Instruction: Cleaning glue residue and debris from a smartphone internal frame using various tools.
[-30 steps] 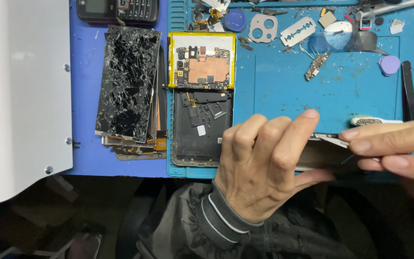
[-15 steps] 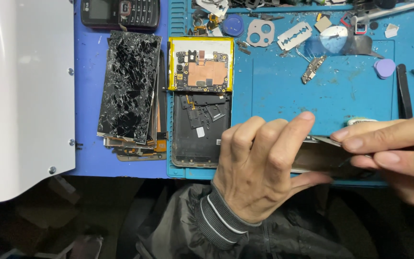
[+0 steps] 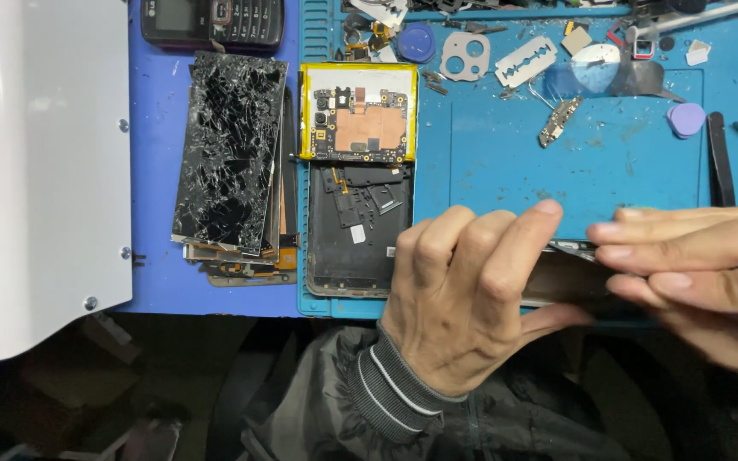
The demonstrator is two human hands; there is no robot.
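Observation:
My left hand and my right hand hold a dark flat phone part between them at the near edge of the blue work mat. The left fingers curl over its left end, with the thumb underneath. Fingertips of the right hand pinch its right end, where a thin metal edge shows. Most of the part is hidden by the hands. An opened phone frame with a circuit board on a yellow-edged battery lies just left of my left hand.
A stack of shattered phone screens lies on the blue table, beside a white panel at the left. A keypad phone, razor blade, camera bezel, purple picks and black tweezers litter the mat's far side.
Both hands stay on the dark part; my right fingers have slid slightly left along it. The view has shifted a little.

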